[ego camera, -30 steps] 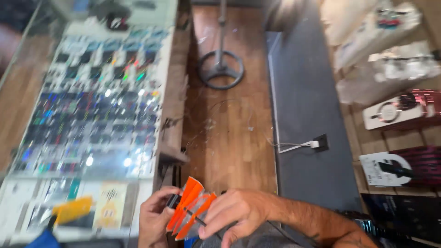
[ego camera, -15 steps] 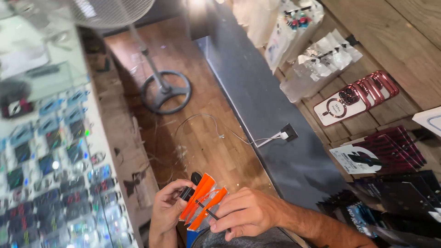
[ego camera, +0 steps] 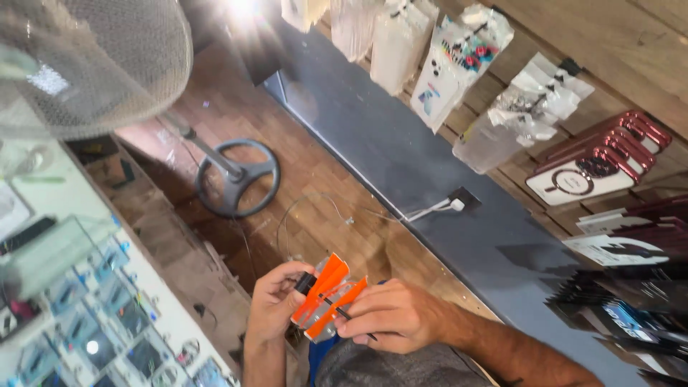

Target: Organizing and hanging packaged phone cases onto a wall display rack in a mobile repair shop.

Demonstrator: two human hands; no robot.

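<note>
Both hands' fingers clamped on orange tool [ego camera: 326, 297], fan base [ego camera: 237, 178] beyond

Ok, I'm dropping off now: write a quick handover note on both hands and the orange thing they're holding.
Left hand: grips the left end of the orange device, thumb by its black end piece.
Right hand: closed over the device's right side, pinching a thin dark tool against it.
The device is held in the air above the lap, over the wooden floor, between the glass display counter and the grey wall.
Done: device and tool are both in hand.
Left: I cannot tell how far the work on the device has got; its inside is hidden by the fingers.
A fan stand and a loose cable are on the floor ahead.
</note>
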